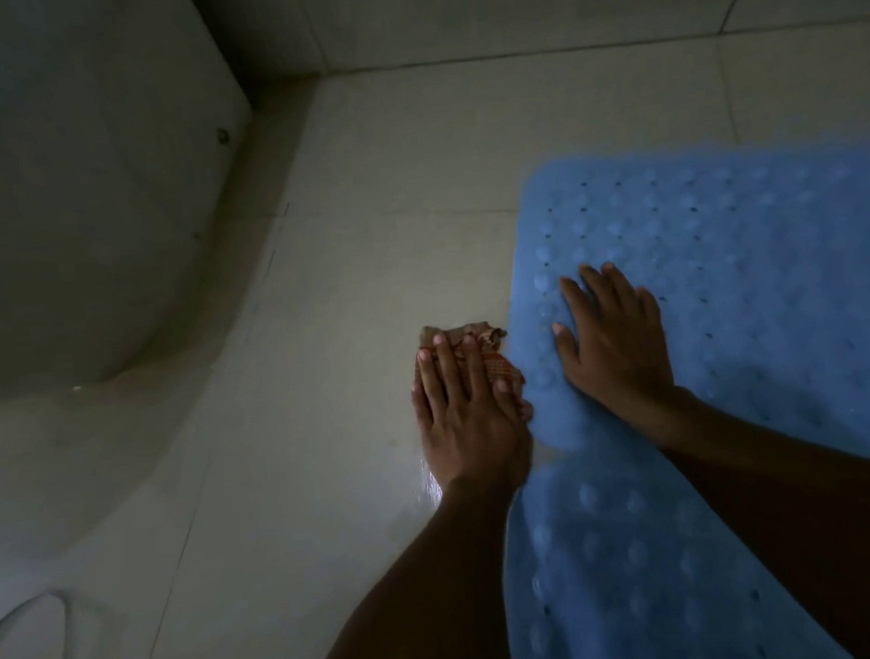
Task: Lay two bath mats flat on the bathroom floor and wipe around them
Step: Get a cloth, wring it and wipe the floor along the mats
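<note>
A blue bath mat (757,255) with raised bumps and small holes lies flat on the tiled floor (364,231), filling the right side of the head view. My right hand (608,337) rests flat on the mat near its left edge, fingers straight. My left hand (459,415) presses a brown-and-orange patterned cloth (497,361) onto the floor right beside the mat's left edge, fingers straight on top of it. Only one mat can be told apart in this dim view.
A large pale curved fixture (80,225), perhaps a toilet or tub base, fills the left side. The tiled wall (503,5) meets the floor at the top. A wet sheen (430,479) shows on the floor beside my left wrist.
</note>
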